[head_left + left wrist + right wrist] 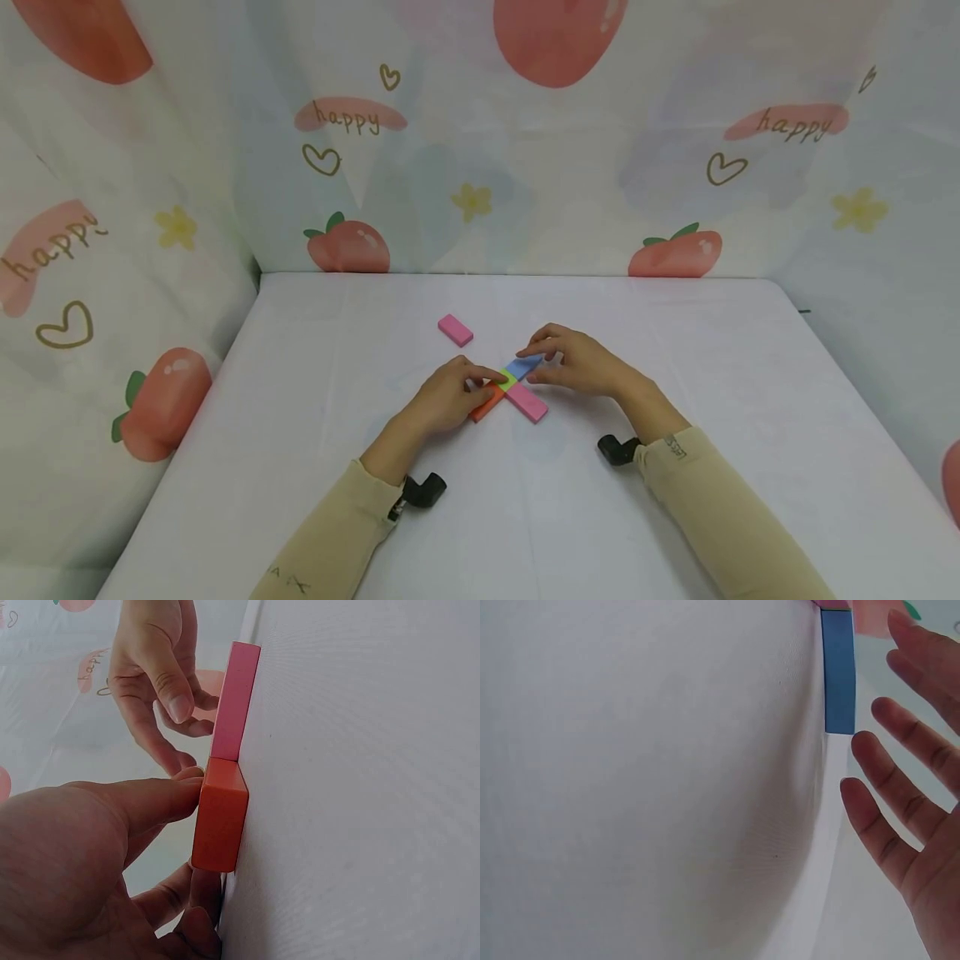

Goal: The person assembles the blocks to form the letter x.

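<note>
In the head view, an orange block (488,403), a yellow-green block (507,381) and a blue block (522,367) lie in a diagonal row on the table. A pink block (527,402) extends from the row toward the lower right. My left hand (450,392) rests its thumb on top of the orange block, and its index finger reaches over the yellow-green one. Its other fingers are beside the orange block in the left wrist view. My right hand (577,360) is by the blue block, its fingers spread and holding nothing in the right wrist view.
A second pink block (455,330) lies apart, farther back on the white table (360,333). A patterned cloth (555,167) hangs behind the table and at its sides. Black wrist cameras (424,491) stick out near both sleeves.
</note>
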Tool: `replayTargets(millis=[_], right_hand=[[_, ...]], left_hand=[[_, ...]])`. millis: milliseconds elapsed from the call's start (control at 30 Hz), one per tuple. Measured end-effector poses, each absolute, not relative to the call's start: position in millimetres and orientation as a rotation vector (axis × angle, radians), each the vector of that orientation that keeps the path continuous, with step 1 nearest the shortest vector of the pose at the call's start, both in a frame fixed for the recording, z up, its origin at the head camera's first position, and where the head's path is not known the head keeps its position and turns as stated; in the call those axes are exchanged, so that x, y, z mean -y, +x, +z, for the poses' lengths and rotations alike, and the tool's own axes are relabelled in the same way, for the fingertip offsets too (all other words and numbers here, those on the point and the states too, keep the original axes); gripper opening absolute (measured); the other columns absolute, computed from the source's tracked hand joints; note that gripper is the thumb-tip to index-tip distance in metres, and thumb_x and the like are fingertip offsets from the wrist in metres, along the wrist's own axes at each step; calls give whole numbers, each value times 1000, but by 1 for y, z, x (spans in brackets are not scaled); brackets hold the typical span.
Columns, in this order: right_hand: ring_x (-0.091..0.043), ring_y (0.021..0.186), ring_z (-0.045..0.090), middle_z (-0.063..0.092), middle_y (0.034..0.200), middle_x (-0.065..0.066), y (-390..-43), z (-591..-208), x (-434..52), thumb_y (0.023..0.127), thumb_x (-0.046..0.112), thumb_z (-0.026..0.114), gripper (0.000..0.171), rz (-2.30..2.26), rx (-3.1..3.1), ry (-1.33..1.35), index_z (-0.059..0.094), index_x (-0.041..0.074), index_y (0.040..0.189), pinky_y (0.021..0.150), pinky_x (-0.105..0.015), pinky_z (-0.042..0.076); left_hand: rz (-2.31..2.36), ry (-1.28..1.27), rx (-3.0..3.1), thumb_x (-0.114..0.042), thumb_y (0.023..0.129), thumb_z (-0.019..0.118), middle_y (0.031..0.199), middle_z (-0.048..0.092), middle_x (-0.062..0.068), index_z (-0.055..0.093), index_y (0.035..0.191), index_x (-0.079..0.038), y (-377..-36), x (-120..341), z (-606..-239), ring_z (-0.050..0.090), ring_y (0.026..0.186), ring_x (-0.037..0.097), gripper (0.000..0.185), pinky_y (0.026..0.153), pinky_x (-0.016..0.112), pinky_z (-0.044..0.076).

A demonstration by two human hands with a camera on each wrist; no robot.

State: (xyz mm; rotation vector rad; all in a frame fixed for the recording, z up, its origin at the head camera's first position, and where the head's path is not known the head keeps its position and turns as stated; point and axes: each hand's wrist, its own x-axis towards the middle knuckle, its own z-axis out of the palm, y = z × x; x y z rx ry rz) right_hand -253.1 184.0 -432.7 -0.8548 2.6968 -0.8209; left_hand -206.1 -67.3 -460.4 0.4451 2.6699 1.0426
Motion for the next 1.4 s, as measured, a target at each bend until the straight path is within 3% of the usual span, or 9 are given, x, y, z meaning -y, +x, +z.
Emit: replayTargets(millis=[933, 1400], right_hand=[[-17, 101, 57, 54, 122, 10, -234, -434, -171, 85, 35, 74, 23, -748, -2668, -873, 73, 28, 107, 82, -33, 47], [-16, 98, 52, 49, 132, 8, -226, -437, -171, 87, 33, 72, 27, -708, -2675, -827, 71, 34, 114, 80, -33, 45]], left_hand=[[1071, 410, -2653, -33, 95, 61, 101, 55, -4, 69, 114, -39, -205, 67, -459, 53, 83, 14, 22, 66, 29, 45], [1098, 421, -2643, -33, 95, 61, 103, 57, -3, 69, 113, -38, -205, 68, -459, 54, 84, 14, 20, 69, 29, 45]])
